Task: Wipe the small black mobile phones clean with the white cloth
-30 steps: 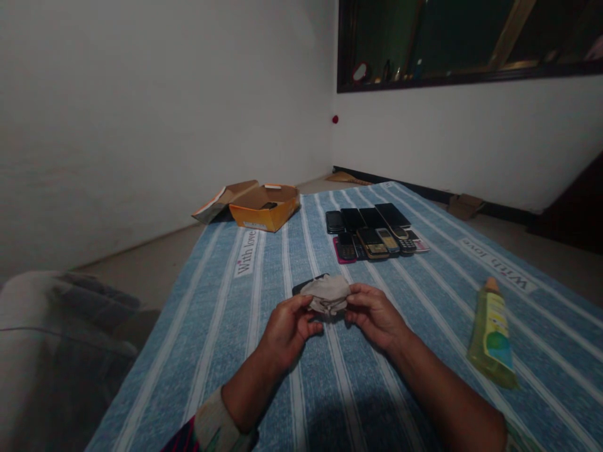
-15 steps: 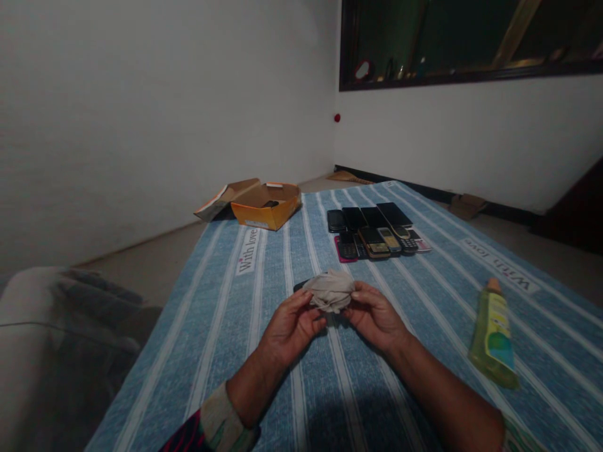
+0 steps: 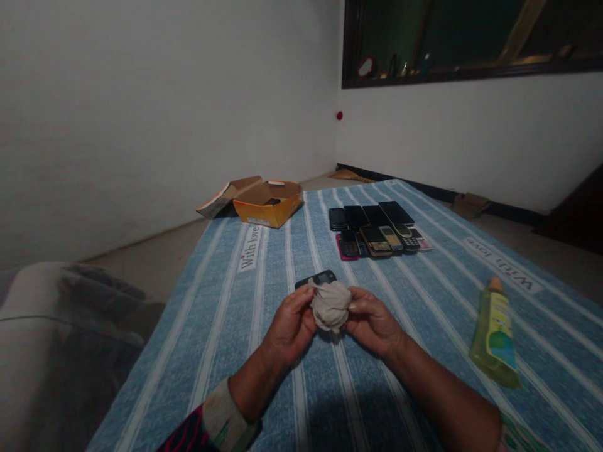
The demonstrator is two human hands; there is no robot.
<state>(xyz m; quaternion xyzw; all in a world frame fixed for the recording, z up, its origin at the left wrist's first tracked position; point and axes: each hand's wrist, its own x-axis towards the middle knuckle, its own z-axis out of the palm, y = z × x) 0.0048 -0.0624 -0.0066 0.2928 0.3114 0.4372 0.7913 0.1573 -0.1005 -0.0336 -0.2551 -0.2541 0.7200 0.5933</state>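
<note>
A crumpled beige cloth [image 3: 330,306] is bunched up between my two hands. My left hand [image 3: 291,326] pinches its left side, and my right hand [image 3: 374,323] grips its right side with thumb and fingers. Just beyond the cloth a dark mobile phone [image 3: 316,278] lies on the blue striped tablecloth [image 3: 226,351]. The cloth hides the phone's near part. Farther back, several mobile phones [image 3: 377,241] lie close together in two rows, keypad phones in front and black touchscreens behind.
An orange cardboard box [image 3: 266,212] stands with its lid open at the back left, a dark item inside. On the right lies a bottle of yellow-green liquid [image 3: 495,339]. Grey fabric-covered furniture [image 3: 61,351] is beside the table at left. White walls rise behind.
Both hands have drawn the cloth slightly down towards me and gathered it into a rounder bunch. More of the dark phone behind it shows now.
</note>
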